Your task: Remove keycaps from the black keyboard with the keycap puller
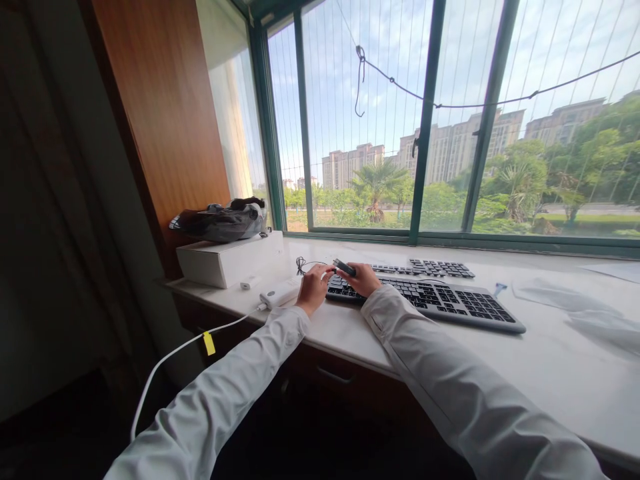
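Observation:
My left hand (pixel 316 288) is closed at the fingertips on a small black piece (pixel 332 270), too small to name for sure. Close beside it, my right hand (pixel 365 280) grips a short dark tool (pixel 345 268) with a lighter grey end, its kind unclear. Both hands meet over the left end of a black keyboard (pixel 465 307), which lies flat on the white desktop. My right hand hides part of its keys. Behind the keyboard, loose black keycaps (pixel 443 268) lie in rows.
A white power strip (pixel 280 293) with a white cable (pixel 170 353) sits left of my hands, near a small white block (pixel 250 283). Beyond are a black cord (pixel 301 265) and a white box (pixel 225 260) bearing a dark bag (pixel 220 221). Clear plastic (pixel 590 313) lies right.

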A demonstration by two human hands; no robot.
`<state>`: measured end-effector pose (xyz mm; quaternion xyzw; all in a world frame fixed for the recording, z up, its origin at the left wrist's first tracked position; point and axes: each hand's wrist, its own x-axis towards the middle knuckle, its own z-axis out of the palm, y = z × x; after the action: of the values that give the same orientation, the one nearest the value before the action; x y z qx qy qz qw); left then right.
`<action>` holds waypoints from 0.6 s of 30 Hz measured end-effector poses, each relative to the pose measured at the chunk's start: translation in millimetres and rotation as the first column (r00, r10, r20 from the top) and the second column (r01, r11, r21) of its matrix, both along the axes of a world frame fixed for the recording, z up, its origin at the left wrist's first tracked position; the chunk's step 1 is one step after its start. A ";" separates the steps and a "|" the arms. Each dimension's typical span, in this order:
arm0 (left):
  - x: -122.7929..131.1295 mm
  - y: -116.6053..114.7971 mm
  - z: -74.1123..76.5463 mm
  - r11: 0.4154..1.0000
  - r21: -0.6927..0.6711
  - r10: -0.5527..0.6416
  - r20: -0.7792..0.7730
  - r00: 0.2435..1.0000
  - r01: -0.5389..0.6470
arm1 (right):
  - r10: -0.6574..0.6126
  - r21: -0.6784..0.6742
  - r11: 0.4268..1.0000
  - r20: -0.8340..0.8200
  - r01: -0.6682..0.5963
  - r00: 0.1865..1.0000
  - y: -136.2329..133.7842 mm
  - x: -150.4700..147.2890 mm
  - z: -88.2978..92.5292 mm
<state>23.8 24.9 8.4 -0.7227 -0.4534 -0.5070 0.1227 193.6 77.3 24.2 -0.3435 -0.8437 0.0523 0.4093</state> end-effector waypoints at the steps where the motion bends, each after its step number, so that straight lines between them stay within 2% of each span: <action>1: 0.1 -0.3 0.0 1.000 -0.001 -0.008 -0.008 1.000 0.008 | 0.004 -0.007 1.000 -0.009 -0.004 1.000 0.1 0.2 -0.3; 12: 2.4 -7.2 5.2 0.999 -0.044 0.021 -0.061 0.998 -0.023 | 0.051 -0.066 0.996 -0.038 -0.053 0.998 4.2 0.4 -3.4; 18: 2.5 -5.4 3.9 0.999 -0.034 0.020 -0.055 0.998 -0.022 | 0.030 -0.079 0.996 -0.038 -0.033 0.999 -1.1 0.5 -0.5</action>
<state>26.4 19.4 12.3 -0.7335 -0.4662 -0.4778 0.1279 194.1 76.2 23.7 -0.3452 -0.8384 0.0986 0.4100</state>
